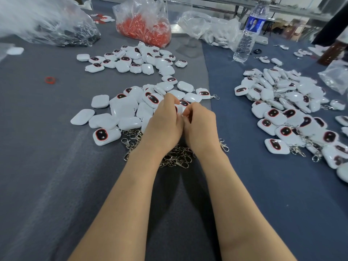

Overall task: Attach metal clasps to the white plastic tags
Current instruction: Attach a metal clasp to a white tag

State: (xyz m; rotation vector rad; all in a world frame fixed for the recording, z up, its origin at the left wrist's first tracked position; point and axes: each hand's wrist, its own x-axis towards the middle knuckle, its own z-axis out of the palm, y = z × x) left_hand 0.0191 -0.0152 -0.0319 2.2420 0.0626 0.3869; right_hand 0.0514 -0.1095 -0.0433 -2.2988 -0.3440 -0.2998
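Left of the meeting hands, a heap of bare white rounded plastic tags (120,110) awaits clasps; left hand (163,127) and right hand (200,127) pinch one tag (178,108) above loose silver metal clasps (175,157), while finished tags (286,110) pile rightward.

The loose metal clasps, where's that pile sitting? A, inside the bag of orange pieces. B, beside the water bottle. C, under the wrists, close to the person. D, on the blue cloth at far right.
C: the loose metal clasps lie heaped beneath both wrists, nearer the person than the white tags.
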